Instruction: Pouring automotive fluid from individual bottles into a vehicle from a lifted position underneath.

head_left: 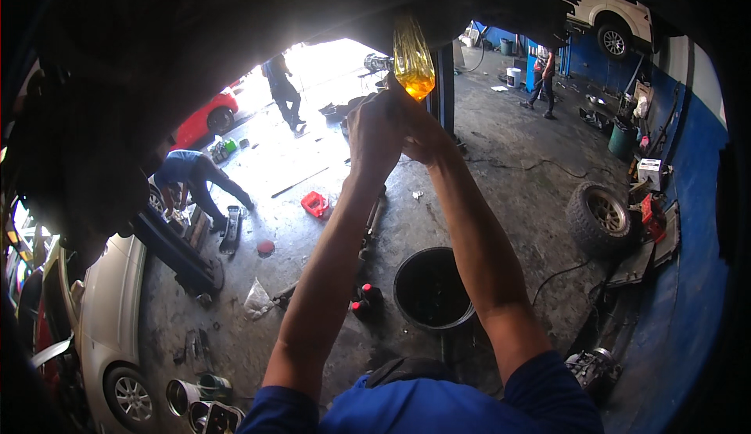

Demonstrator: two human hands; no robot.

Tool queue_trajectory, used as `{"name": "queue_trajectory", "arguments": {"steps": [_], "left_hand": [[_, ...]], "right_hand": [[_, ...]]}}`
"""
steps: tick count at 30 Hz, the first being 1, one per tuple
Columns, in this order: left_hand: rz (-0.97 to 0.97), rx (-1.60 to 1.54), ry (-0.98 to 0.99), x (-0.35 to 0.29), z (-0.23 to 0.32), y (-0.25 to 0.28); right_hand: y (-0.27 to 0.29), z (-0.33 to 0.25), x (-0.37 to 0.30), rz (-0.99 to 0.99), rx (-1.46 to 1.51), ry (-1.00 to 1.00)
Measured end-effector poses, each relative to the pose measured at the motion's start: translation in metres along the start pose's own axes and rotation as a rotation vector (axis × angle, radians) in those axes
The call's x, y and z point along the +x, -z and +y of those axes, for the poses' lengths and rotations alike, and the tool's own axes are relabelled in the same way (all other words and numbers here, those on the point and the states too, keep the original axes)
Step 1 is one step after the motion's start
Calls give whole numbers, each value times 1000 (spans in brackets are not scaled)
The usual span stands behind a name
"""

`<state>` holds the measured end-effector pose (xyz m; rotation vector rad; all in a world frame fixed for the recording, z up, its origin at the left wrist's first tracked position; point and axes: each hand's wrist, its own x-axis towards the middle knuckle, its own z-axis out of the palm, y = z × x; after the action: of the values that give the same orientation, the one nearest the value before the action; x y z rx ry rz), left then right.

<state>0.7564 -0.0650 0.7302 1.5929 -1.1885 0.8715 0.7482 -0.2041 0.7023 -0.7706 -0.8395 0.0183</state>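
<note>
Right up close at the near edge, a blue shirt (pixel 422 410), both bare forearms (pixel 321 301) stretched up and away from it. Over on the left, near side, a silver-beige car (pixel 113 301); farther off, a red car (pixel 202 122) beside the glare. Bent low beyond the silver-beige car, a person in blue (pixel 184 168). Near left, an open metal can (pixel 181 396) on its side, with a crumpled clear bag (pixel 258 299) farther in. On rightward: a red jug (pixel 315 205) on the floor and, far behind, a standing person (pixel 283 93).

And here, in the centre, raised high: left hand (pixel 375 129) and right hand (pixel 418 133), close together, fingers curled. Cannot tell what, if anything, is clasped inside. Just above, a clear plastic bag (pixel 410 46), hanging from the dark mass overhead (pixel 336 3), amber liquid (pixel 417 86) pooled at its bottom. Fingertip right by the lower left edge; touching or merely overlapping, cannot say.

Down on the floor, two dark bottles with red caps (pixel 368 296), then a black tub (pixel 426 266) to their right. Over to the right, a knobbly off-road wheel (pixel 606 211) near a red crate (pixel 652 216); farther back, a green drum (pixel 622 140). Far right, another standing person (pixel 544 74), a raised white vehicle (pixel 634 15) and a blue wall (pixel 673 293).
</note>
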Motion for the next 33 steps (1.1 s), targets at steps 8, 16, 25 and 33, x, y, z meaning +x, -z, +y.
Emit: {"name": "queue_trajectory", "arguments": {"steps": [8,16,25,33], "left_hand": [[35,-92,-124,-14,-27,-4],[-38,-13,-170,-4,-34,6],[-349,-1,24,7,-21,4],[-239,-45,4,9,-57,13]], "right_hand": [[-19,10,4,250,-546,260],[5,11,12,112,-378,149],[0,-10,-1,192,-617,85],[-5,17,20,96,-899,347]]}}
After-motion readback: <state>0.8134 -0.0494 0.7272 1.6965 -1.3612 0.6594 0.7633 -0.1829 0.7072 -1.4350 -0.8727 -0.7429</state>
